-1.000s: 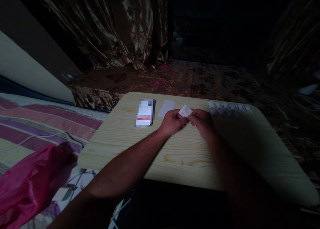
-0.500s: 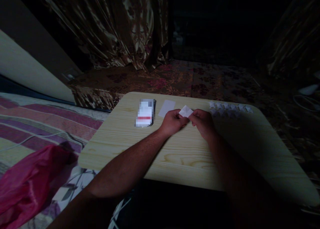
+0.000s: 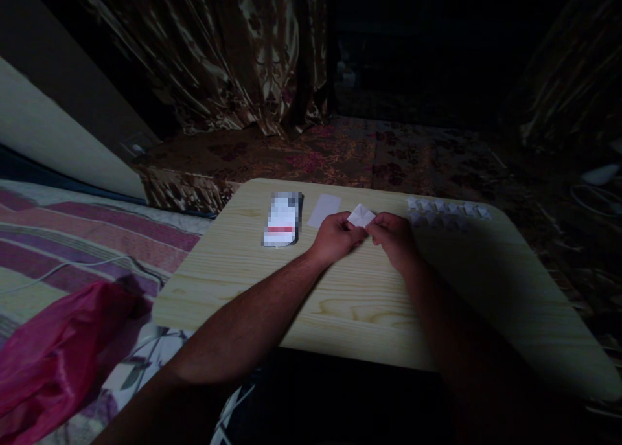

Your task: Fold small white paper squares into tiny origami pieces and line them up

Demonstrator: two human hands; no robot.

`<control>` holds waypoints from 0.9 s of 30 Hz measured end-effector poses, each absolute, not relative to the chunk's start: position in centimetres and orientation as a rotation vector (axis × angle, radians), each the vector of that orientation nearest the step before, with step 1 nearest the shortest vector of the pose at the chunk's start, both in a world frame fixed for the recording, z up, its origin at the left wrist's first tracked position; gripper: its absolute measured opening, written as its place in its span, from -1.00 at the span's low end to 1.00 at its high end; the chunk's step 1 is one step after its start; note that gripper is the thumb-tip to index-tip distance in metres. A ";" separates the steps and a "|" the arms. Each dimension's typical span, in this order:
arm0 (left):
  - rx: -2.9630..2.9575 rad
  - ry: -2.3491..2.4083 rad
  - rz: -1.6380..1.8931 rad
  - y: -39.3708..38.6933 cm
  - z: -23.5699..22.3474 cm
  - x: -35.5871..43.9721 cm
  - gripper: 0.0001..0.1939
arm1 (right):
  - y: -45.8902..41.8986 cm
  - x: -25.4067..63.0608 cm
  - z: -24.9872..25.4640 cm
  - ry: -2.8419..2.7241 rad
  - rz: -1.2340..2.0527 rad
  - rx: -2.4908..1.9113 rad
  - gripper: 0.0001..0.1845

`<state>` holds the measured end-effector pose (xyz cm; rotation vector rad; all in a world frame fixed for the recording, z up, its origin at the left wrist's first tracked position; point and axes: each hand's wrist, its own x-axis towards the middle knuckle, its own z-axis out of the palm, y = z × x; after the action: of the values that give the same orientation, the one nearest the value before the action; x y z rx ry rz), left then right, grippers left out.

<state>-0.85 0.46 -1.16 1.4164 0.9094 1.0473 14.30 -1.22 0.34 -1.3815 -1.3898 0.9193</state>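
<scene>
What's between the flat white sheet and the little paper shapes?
In the head view: the left hand and right hand, both holding a small folded paper.

No lettering, brand or number can be read; the phone screen (image 3: 282, 217) is pixelated.

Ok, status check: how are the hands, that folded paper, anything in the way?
Left hand and right hand: both holding folded paper. Paper: creased, diamond-like. No obstruction seen; flat sheet near left hand, small white pieces near right.
</scene>
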 end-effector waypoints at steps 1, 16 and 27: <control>1.419 0.907 1.046 0.4 -1.2 -0.8 -0.80 | -1.2 14.3 0.3 -1.394 0.914 -1.384 -0.84; 1.468 0.924 1.042 0.4 -1.1 -0.9 -0.79 | -1.2 14.4 0.3 -1.380 0.885 -1.379 -0.85; 1.387 0.949 1.152 0.6 -0.8 -0.8 -0.69 | -1.2 14.5 0.2 -1.452 0.853 -1.379 -0.85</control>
<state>-0.83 0.57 -0.84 1.3865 0.9492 1.1524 14.45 -1.17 0.25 -1.3786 -1.4524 0.8532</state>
